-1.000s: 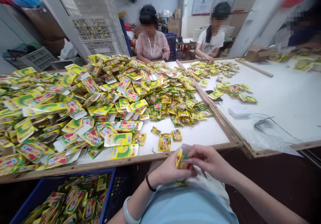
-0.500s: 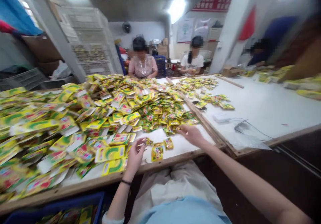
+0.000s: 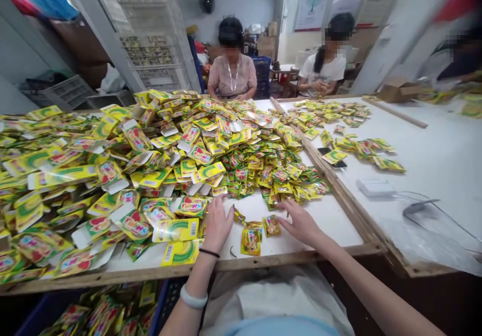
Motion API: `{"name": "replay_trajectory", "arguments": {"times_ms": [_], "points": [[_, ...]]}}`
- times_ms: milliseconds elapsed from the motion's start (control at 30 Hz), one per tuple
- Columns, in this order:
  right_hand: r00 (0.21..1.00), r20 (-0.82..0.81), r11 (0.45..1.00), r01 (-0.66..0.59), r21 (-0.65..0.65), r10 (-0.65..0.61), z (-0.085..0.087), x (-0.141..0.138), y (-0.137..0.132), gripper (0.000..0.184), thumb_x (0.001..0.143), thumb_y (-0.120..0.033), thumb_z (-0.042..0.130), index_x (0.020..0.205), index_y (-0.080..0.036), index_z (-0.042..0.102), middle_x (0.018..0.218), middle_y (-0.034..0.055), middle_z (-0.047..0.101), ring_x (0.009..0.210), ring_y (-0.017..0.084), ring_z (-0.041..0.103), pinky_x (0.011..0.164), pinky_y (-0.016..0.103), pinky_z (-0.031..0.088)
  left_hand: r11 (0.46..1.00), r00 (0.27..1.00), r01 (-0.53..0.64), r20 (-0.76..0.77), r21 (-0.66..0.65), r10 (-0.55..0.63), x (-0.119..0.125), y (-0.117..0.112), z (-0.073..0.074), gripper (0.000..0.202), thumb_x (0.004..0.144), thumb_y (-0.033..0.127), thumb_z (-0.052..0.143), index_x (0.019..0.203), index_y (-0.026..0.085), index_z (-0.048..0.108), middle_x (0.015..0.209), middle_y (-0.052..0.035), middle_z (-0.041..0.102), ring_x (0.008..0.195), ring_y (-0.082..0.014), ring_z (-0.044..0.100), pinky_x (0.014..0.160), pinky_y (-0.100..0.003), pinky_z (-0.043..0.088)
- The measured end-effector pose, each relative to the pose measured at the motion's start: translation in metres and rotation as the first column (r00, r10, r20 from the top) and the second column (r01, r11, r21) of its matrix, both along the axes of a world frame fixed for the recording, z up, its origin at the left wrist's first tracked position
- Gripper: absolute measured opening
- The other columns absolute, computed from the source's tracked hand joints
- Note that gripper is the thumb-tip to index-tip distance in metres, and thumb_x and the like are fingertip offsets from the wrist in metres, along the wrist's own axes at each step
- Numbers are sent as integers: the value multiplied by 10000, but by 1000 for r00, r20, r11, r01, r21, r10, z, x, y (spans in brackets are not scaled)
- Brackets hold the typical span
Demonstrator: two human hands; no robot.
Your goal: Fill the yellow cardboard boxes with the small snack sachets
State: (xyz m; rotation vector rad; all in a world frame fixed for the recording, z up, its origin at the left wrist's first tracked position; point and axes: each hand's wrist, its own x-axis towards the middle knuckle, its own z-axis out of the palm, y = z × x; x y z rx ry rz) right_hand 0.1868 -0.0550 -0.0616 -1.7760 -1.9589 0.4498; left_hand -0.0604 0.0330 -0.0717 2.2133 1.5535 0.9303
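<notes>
My left hand (image 3: 218, 224) lies over the table's near side, fingers stretched forward and thumb apart, beside a yellow carton (image 3: 176, 229). It holds nothing that I can see. My right hand (image 3: 300, 224) is open, its fingers apart, next to a small yellow sachet (image 3: 271, 225) on the white tabletop (image 3: 309, 253). Between the hands lie a few sachets, including a yellow one (image 3: 251, 239) near the table edge. Just beyond the right fingertips spreads a heap of small green and yellow sachets (image 3: 259, 168). Flat printed cartons (image 3: 131, 225), many with open flaps, pile up to the left.
A wooden strip (image 3: 331, 183) divides the table. Right of it lie a white box-shaped device (image 3: 374, 187), a cable (image 3: 419, 205) and clear plastic (image 3: 425, 238). A blue crate (image 3: 161, 301) with packets stands below. Two people (image 3: 233, 72) sit opposite; another sits far right.
My left hand has moved forward and its fingers have straightened. My right hand has come slightly back toward the single sachet. The camera view has tilted down and turned left.
</notes>
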Motion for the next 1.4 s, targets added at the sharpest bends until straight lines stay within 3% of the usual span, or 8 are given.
{"name": "replay_trajectory", "arguments": {"times_ms": [233,467,700,833,1000,1200,1300,1400], "points": [[993,-105,968,-74,-241,50,-10,-14,17,308,632,-240,717,875,-192,533,883,55,587,798,217,568,685,303,426,999,982,-41,-183,-29,35,24,15,-6,506,808,288,532,1253,99,383,1180,-190,520,1118,-302,485,927,-442,384],[902,-431,920,-172,-352,3,-8,-7,21,231,851,-423,482,788,-207,429,588,-41,550,514,144,578,494,262,456,992,969,-76,-243,-97,50,33,26,3,411,804,344,549,1142,112,516,1087,-179,583,1057,-317,517,886,-427,396],[512,-858,977,-154,-149,-50,19,-8,33,271,784,-435,629,828,-184,535,1073,94,624,985,207,617,797,345,513,966,978,66,-178,-251,-113,26,21,26,299,902,254,370,1057,164,609,881,-103,684,821,-224,637,745,-330,470],[555,-832,977,-188,-101,20,24,-16,46,261,748,-416,674,755,-171,585,1324,105,477,1192,236,479,949,377,425,837,927,375,141,-399,-348,21,-1,41,311,914,275,376,1111,201,606,1062,-62,666,955,-183,614,834,-278,461],[514,-854,947,-226,-227,-82,16,-26,51,306,760,-449,646,765,-162,539,755,19,615,715,152,603,680,305,501,720,863,484,406,-498,-300,26,-13,46,327,914,329,392,1119,184,602,983,-55,670,856,-175,600,770,-274,464],[539,-842,869,-418,-264,3,17,-13,36,487,799,-316,635,1222,-229,411,926,24,635,823,158,624,697,284,504,717,887,459,314,-526,-338,29,-28,45,304,863,279,504,1155,200,476,916,-38,642,848,-167,589,771,-270,441],[695,-710,823,-467,-325,114,19,-9,31,198,864,-314,535,1000,-186,598,813,25,656,710,159,627,637,272,494,689,854,512,216,-513,-474,28,-23,53,360,846,326,543,1168,214,426,915,-36,632,868,-176,595,770,-274,450],[784,-605,878,-380,-292,139,20,-9,30,197,885,-323,497,903,-178,628,769,24,656,658,156,612,616,272,486,826,873,464,9,-319,-487,12,8,63,483,791,377,614,1207,215,427,1131,-88,575,1077,-213,530,920,-323,418]]}}
